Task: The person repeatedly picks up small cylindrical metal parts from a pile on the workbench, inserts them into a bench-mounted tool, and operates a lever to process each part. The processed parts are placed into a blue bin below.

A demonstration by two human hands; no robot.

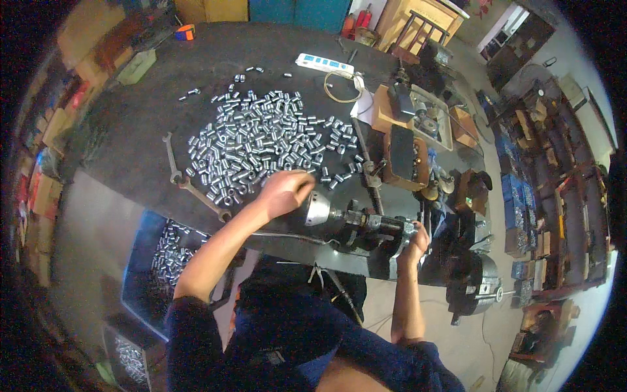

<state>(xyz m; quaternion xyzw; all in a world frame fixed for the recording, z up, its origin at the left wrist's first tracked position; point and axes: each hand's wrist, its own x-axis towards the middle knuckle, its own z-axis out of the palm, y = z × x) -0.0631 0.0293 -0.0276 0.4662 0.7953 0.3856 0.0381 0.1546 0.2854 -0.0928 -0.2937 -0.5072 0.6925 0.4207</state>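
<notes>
A big heap of small shiny metal sleeves (261, 137) covers the dark round table (130, 124). My left hand (286, 191) rests at the near edge of that heap, fingers curled right beside the round metal chuck (317, 209) of a small bench machine (366, 228). Whether a sleeve sits between those fingers is hidden. My right hand (415, 240) grips the machine's handle at its right end.
Two spanners (189, 186) lie left of the heap. A white power strip (324, 64) and a cardboard-boxed motor (405, 157) sit further back. A blue crate of sleeves (166, 258) stands below the table's edge. Dark machine parts (477, 274) crowd the right.
</notes>
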